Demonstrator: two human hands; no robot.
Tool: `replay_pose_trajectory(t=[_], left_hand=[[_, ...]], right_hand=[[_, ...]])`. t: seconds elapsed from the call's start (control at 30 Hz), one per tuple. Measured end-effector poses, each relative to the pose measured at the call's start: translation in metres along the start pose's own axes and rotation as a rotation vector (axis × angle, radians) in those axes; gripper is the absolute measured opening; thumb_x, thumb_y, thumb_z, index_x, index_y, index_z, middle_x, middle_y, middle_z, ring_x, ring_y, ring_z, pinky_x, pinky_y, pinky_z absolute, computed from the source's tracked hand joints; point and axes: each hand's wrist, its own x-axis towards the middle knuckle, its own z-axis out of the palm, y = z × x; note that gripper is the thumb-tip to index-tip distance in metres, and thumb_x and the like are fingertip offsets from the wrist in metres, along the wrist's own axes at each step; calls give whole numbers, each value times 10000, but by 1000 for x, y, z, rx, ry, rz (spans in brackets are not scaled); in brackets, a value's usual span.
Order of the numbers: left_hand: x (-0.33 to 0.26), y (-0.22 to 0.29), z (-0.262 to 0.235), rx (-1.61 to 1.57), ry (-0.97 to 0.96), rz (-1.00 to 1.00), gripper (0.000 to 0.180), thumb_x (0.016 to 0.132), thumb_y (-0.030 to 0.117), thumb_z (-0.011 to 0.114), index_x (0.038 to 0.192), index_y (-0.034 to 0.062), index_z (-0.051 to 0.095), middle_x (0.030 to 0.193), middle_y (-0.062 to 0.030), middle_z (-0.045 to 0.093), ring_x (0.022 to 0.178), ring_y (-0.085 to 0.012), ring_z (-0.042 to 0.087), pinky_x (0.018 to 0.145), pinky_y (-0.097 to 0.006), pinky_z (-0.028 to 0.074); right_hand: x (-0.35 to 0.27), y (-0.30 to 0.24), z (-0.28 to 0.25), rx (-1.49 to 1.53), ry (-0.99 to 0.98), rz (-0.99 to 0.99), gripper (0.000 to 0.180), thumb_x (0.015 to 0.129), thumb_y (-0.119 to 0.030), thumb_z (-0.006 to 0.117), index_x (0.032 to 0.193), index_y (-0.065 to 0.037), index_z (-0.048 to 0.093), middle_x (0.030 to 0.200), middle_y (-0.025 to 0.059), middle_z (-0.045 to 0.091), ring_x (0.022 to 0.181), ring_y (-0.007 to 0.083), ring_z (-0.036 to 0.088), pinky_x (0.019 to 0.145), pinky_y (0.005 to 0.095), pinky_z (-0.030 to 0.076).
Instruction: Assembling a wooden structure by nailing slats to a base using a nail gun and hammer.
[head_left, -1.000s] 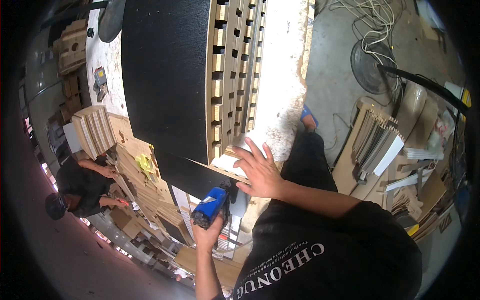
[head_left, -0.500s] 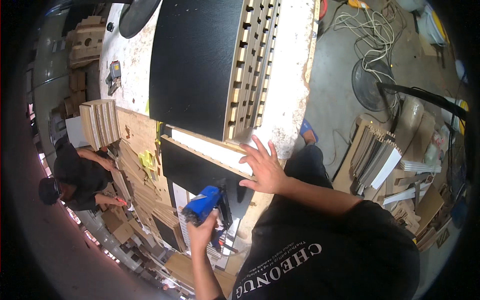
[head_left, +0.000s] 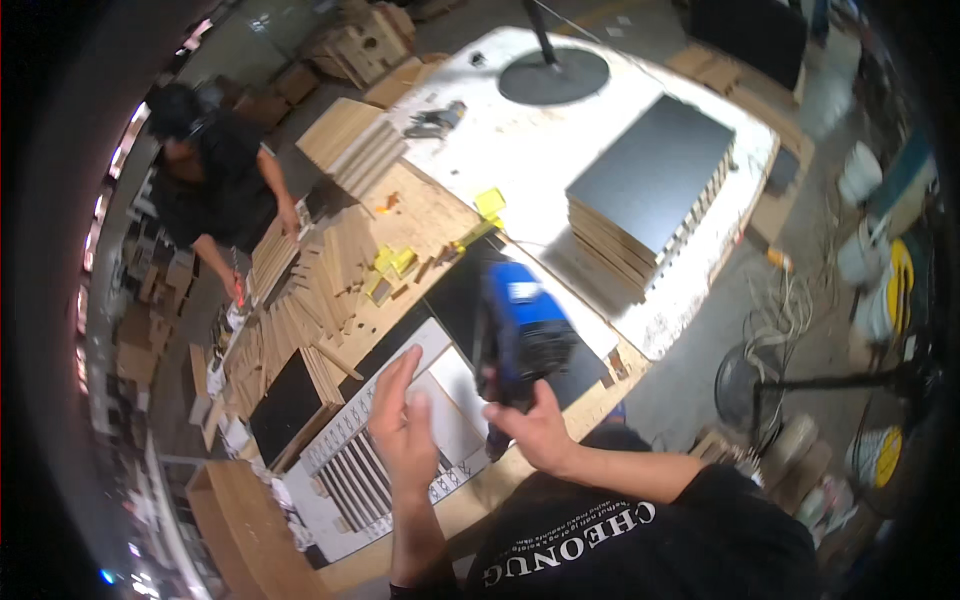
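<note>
My right hand is wrapped round the handle of a blue and black nail gun, raised over the bench and slightly blurred. To its left, my left hand is empty, with fingers stretched out and thumb apart. Below that hand lies a white panel with dark slats and patterned strips, partly hidden by the hand and forearm. Black board shows behind the nail gun. Farther off to the right is a stack of black-topped panels with notched edges.
Loose wooden strips and yellow pieces cover the bench's left side. A co-worker in dark clothes handles strips there. A round black stand base and a grey tool sit on the white tabletop. Cables lie on the floor at right.
The nail gun has passed from my left hand to my right and been lifted. My right hand has left the panel edge. The view has swung, with the panel stack now farther away.
</note>
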Motion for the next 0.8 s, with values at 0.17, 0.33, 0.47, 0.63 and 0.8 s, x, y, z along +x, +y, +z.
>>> replay_pose_trajectory(t=[0.17, 0.33, 0.47, 0.63, 0.8], left_hand=[[-73, -77, 19, -79, -173, -201, 687, 769, 216, 661, 1349, -1, 363, 1290, -243, 463, 1221, -338, 439, 1018, -362, 334], [-103, -80, 2, 69, -8, -180, 622, 718, 221, 712, 1239, -31, 483, 1065, -220, 594, 959, -361, 597, 818, -386, 482], [-127, -91, -18, 236, 240, 64, 565, 677, 254, 745, 1136, -26, 572, 976, -208, 623, 835, -334, 632, 706, -372, 515], [-160, -79, -53, 367, 222, 163, 596, 658, 271, 761, 1114, -61, 569, 962, -202, 627, 811, -329, 635, 699, -371, 517], [-200, -75, -83, 429, 162, 212, 572, 706, 260, 756, 1152, -37, 556, 1028, -173, 619, 869, -277, 628, 742, -346, 505]], right_hand=[[4, 36, 3, 511, -123, 42, 203, 726, -109, 574, 904, -96, 476, 832, 31, 486, 748, 153, 477, 726, 269, 405], [-25, 69, 11, 586, -175, 156, 206, 735, -257, 586, 790, -120, 443, 725, 16, 421, 699, 162, 452, 719, 308, 396], [-35, 90, 19, 611, -324, 190, 298, 770, -376, 603, 670, -160, 423, 686, -16, 421, 665, 122, 450, 746, 296, 389], [-36, 113, 21, 805, -484, 235, 251, 778, -362, 591, 684, -160, 474, 681, -18, 435, 680, 127, 459, 745, 289, 395], [-28, 122, 11, 945, -574, 254, 200, 789, -374, 584, 703, -203, 525, 692, -61, 469, 678, 87, 482, 844, 307, 380]])
